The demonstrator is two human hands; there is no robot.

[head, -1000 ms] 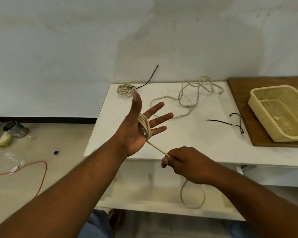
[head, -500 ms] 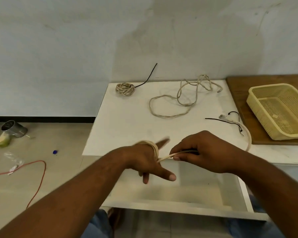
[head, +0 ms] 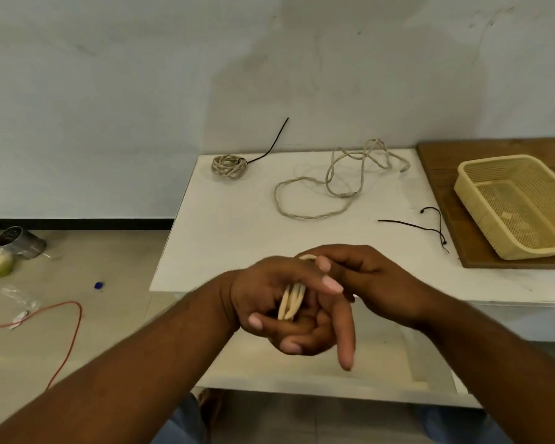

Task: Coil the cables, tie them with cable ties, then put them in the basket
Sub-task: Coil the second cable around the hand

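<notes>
Cream cable [head: 290, 301] is wound in loops around the left hand [head: 269, 299], fingers half curled over it. Right hand [head: 372, 280], just beside, pinches the cable end. Judged light, limp, springy; best pinched across all loops.

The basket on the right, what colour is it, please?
The basket is pale yellow with a fine mesh pattern, seen clearly in the head view.

Soft even light, slight blur
</notes>
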